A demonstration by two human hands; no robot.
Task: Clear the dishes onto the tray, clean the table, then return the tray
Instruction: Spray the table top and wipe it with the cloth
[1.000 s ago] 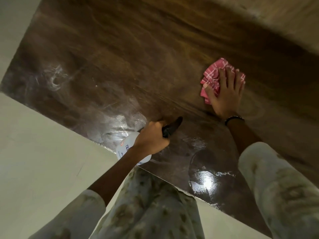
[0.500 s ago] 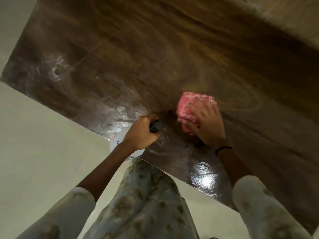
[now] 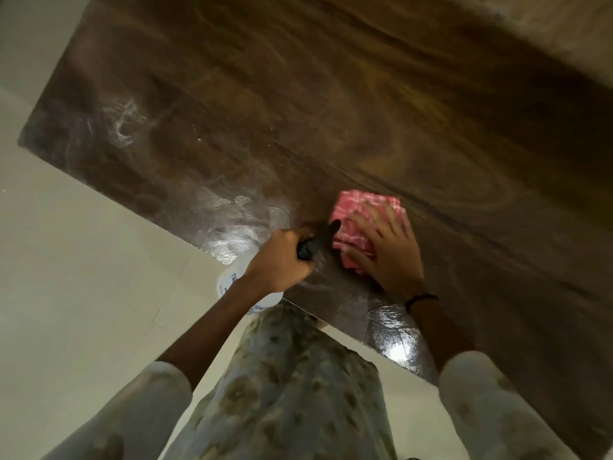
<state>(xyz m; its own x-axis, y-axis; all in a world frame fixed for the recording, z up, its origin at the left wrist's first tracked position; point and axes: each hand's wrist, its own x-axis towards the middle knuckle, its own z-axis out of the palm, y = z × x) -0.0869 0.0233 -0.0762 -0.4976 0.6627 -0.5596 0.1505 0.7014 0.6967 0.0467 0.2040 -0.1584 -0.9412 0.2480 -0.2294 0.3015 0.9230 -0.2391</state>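
Table (image 3: 331, 104) is bare of dishes, tray not in view; we're in the wipe stage. Wet sheen along the near edge, so runoff could drip off. Right hand (image 3: 388, 247) pressed flat, fingers spread, on the pink cloth (image 3: 356, 210). Left hand (image 3: 282, 257) wrapped round the spray bottle (image 3: 245, 280), nozzle right at the cloth: a stray squeeze soaks cloth and fingers.

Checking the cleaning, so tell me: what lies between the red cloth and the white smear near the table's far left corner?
In the head view, only bare wooden table lies between the red cloth and the white smear, with faint wiping streaks.
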